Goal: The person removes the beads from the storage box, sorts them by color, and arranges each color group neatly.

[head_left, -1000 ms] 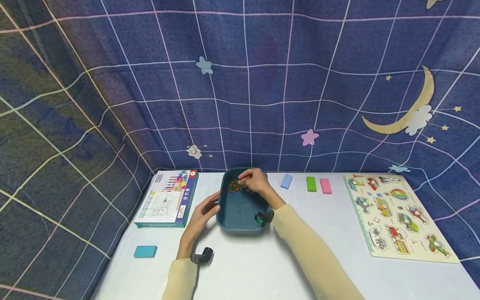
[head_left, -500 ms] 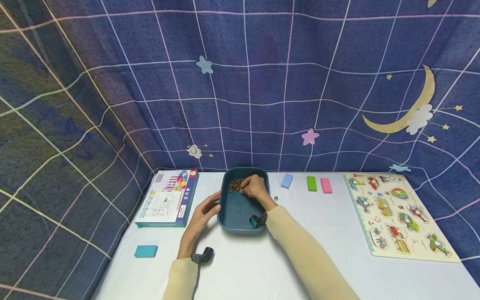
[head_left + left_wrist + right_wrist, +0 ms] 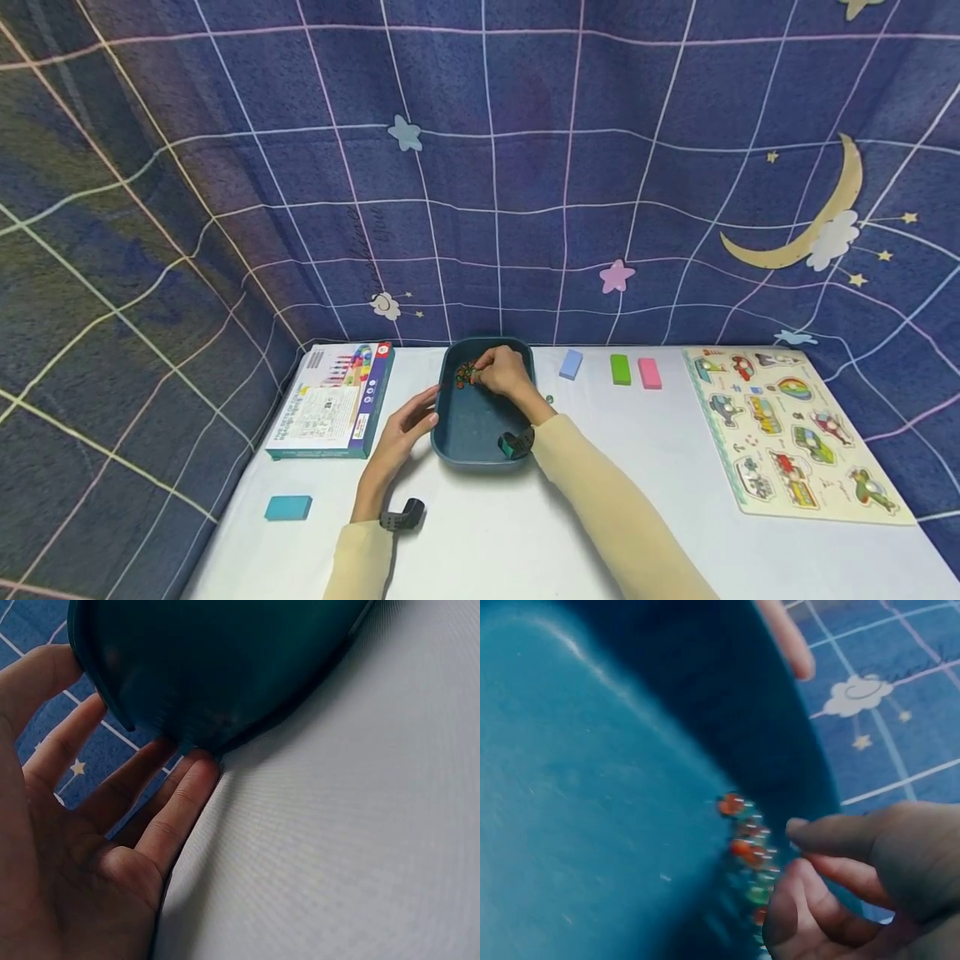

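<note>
Teal plastic tray [image 3: 472, 433] sits at the centre of the head view, on the white table [image 3: 525, 533] in front of the dark blue star-and-moon backdrop [image 3: 525, 167]. A cluster of small red, orange and green beads [image 3: 465, 375] lies in the far left corner of the tray, toward the upper part of the frame.

The right hand [image 3: 504, 372] is inside the tray at that corner. In the right wrist view its fingers [image 3: 832, 836] are curled, thumb and forefinger drawn together directly beside the beads [image 3: 746, 851]; whether a bead is pinched between them cannot be told, as the view is blurred.

The left hand [image 3: 405, 429] rests on the table at the left side of the tray. In the left wrist view its fingers [image 3: 176, 806] are nearly straight and loosely spread, fingertips touching the outer wall of the tray [image 3: 217, 667] near its base; the hand holds nothing.

One small green bead [image 3: 550, 399] lies on the table just right of the tray. Left of the tray is a printed toy box [image 3: 330, 400]; a teal block [image 3: 288, 507] lies at lower left. Light blue [image 3: 571, 364], green [image 3: 619, 369] and pink [image 3: 649, 372] blocks stand in a row right of the tray. A wooden vehicle peg puzzle [image 3: 787, 433] occupies the right of the frame.
</note>
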Available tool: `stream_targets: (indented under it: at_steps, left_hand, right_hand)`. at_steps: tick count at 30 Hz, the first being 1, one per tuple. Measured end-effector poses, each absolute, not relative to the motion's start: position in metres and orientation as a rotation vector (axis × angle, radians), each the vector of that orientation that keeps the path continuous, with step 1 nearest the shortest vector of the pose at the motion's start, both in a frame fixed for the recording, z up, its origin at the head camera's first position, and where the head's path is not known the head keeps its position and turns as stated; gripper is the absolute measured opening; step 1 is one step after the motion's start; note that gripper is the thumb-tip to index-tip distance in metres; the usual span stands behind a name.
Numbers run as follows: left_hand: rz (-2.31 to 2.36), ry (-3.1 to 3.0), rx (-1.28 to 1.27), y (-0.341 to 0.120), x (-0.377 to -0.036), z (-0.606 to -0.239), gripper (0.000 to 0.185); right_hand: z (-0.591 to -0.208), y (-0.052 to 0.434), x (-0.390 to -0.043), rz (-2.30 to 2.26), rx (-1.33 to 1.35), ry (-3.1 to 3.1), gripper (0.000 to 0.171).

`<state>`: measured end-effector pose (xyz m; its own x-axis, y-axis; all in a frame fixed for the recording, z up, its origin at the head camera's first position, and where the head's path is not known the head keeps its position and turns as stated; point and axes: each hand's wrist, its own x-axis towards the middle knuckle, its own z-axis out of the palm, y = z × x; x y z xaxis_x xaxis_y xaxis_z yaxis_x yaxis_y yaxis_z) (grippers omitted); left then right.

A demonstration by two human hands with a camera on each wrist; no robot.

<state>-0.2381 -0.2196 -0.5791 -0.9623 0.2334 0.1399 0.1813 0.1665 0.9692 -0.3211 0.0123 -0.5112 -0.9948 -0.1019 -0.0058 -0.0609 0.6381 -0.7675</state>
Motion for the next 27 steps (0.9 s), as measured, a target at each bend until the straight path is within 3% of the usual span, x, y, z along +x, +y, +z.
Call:
stream_targets:
  at_steps: [14, 27]
  left_hand:
    - [1.961, 2.365, 0.409, -0.22, -0.237, -0.578, 0.052]
    - [1.97, 2.349, 0.418, -0.219, -0.237, -0.578, 0.053]
  right_hand:
    - [-0.488, 0.084, -0.29, -1.574, -0.364, 2.622, 0.02]
    - [-0.542, 0.157, -0.264, -1.391, -0.263, 2.859, 0.011]
